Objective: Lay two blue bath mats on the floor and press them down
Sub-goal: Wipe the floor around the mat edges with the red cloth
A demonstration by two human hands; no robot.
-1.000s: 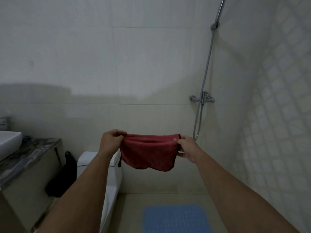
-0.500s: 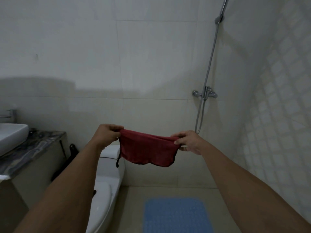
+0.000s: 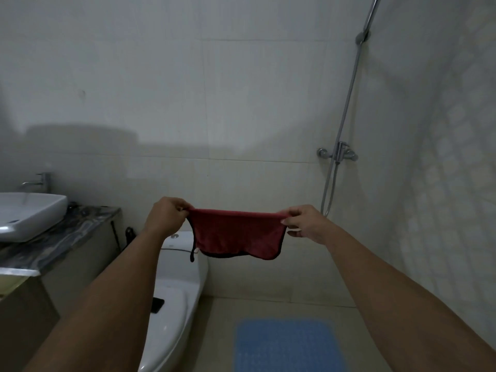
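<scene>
One blue bath mat (image 3: 288, 345) lies flat on the beige floor at the bottom centre, its near edge cut off by the frame. A second mat is not in view. I hold a red cloth (image 3: 236, 234) with a dark trim stretched out in front of me at chest height, above the toilet and the mat. My left hand (image 3: 166, 218) pinches its top left corner and my right hand (image 3: 306, 222) pinches its top right corner. The cloth hangs folded, with a short dark loop dangling at its left side.
A white toilet (image 3: 174, 296) stands left of the mat, with a dark phone-like object (image 3: 157, 304) on its lid. A marble counter (image 3: 53, 242) with a white basin (image 3: 29, 213) and tap is at far left. A shower mixer (image 3: 339, 154) and hose hang on the back wall.
The view has shifted, showing more of the basin, counter and toilet. My hands have drawn slightly further apart, pulling the red cloth's top edge tauter.
</scene>
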